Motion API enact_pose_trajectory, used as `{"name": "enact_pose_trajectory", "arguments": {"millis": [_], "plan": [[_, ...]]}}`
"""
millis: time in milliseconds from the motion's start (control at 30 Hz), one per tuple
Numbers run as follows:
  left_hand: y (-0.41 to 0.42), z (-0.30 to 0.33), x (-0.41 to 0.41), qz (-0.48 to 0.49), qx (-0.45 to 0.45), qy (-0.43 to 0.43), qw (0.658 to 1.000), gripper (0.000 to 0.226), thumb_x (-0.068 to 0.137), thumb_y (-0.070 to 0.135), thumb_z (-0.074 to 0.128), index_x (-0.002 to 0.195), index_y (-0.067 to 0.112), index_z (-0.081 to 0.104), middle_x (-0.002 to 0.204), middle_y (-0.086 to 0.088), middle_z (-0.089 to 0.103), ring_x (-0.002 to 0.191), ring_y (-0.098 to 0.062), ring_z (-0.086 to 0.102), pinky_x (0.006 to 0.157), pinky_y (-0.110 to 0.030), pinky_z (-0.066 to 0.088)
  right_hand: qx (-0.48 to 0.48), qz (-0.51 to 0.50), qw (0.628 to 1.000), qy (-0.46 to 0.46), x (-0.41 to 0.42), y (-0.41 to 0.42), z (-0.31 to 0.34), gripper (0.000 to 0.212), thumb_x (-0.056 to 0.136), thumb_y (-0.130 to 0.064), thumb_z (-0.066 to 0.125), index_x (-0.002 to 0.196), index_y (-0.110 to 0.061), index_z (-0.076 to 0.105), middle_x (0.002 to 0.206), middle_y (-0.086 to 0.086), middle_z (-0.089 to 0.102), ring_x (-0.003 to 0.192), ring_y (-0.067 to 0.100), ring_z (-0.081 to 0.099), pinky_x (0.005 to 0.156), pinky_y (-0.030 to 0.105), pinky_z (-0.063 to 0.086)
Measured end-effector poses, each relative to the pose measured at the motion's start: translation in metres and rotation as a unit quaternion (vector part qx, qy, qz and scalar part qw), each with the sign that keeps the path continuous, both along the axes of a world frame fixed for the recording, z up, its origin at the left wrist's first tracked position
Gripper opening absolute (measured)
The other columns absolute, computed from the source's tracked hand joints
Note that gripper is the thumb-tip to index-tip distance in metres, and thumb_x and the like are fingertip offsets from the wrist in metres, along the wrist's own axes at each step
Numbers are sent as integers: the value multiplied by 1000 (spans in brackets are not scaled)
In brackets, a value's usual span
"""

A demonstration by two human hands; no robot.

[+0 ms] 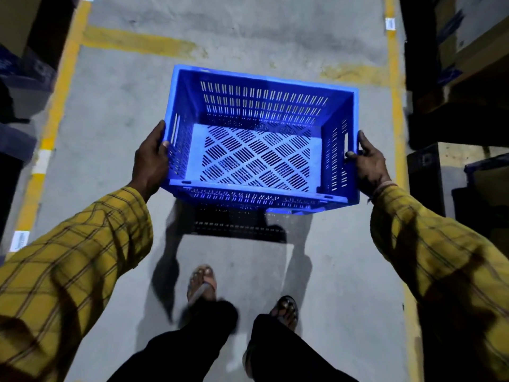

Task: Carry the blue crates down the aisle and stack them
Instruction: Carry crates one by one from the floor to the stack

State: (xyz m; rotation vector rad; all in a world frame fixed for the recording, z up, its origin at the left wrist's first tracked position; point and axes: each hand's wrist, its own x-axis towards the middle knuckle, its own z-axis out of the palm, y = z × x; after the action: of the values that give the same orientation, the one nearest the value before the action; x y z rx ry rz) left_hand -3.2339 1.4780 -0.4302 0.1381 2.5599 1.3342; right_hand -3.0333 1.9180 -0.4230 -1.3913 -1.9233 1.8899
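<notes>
An empty blue crate (256, 78) with slotted walls and a perforated floor hangs in front of me above the grey concrete aisle. My left hand (150, 161) grips its left end, thumb hooked over the rim. My right hand (370, 164) grips the right end at the handle slot, with a fingertip poking through into the crate. Both forearms are in yellow checked sleeves. The crate is level and casts a shadow on the floor under it.
Yellow floor lines (55, 111) (396, 100) border the aisle on both sides, with a cross line (137, 41) ahead. Dark racks with cardboard boxes stand at left (24, 78) and right (462, 64). My feet in sandals (202, 282) are on the floor below.
</notes>
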Motion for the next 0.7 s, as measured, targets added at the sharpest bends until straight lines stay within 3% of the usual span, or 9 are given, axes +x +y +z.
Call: {"name": "enact_pose_trajectory", "arguments": {"millis": [100, 267, 433, 500, 600, 700], "plan": [[-8, -3, -5, -10, 5, 3, 1000, 49, 102, 17, 43, 150, 23, 38, 150, 7, 44, 133, -4, 42, 115, -27, 32, 17, -5, 1000, -5, -1, -10, -5, 62, 96, -4, 50, 150, -33, 36, 107, 3, 68, 84, 25, 68, 77, 39, 59], [-11, -7, -3, -30, -1, 11, 999, 50, 103, 22, 42, 151, 29, 34, 151, 11, 42, 135, -5, 42, 113, -23, 32, 57, 8, 998, -15, 4, -13, -6, 58, 97, -10, 52, 147, -36, 39, 126, 8, 63, 99, 30, 68, 85, 43, 58], [-16, -6, 14, -40, -2, -3, 999, 51, 103, 21, 42, 152, 31, 32, 150, 12, 41, 131, 0, 40, 95, 6, 26, 113, 28, 993, -31, 13, -19, -6, 55, 101, -15, 49, 149, -37, 36, 136, 5, 58, 98, 20, 63, 94, 44, 54], [-18, -2, 19, -33, 11, -27, 999, 50, 104, 22, 42, 152, 34, 31, 146, 15, 41, 129, 1, 41, 89, 9, 27, 154, 59, 985, -46, 17, -25, -4, 52, 103, -22, 45, 150, -40, 31, 132, -3, 58, 100, 16, 60, 97, 39, 51], [-17, 1, 16, -32, 28, -46, 998, 49, 105, 27, 42, 151, 38, 30, 147, 15, 41, 128, 2, 42, 88, 7, 31, 220, 100, 968, -66, 18, -31, -2, 51, 105, -27, 40, 153, -37, 26, 136, 1, 56, 112, 18, 57, 100, 32, 44], [-17, -2, 10, -34, 56, -49, 997, 49, 104, 31, 42, 151, 37, 31, 152, 14, 38, 133, 2, 40, 107, -11, 34, 300, 81, 943, -121, 12, -39, -6, 51, 105, -26, 38, 153, -35, 26, 135, 15, 58, 115, 35, 58, 100, 41, 44]]}}
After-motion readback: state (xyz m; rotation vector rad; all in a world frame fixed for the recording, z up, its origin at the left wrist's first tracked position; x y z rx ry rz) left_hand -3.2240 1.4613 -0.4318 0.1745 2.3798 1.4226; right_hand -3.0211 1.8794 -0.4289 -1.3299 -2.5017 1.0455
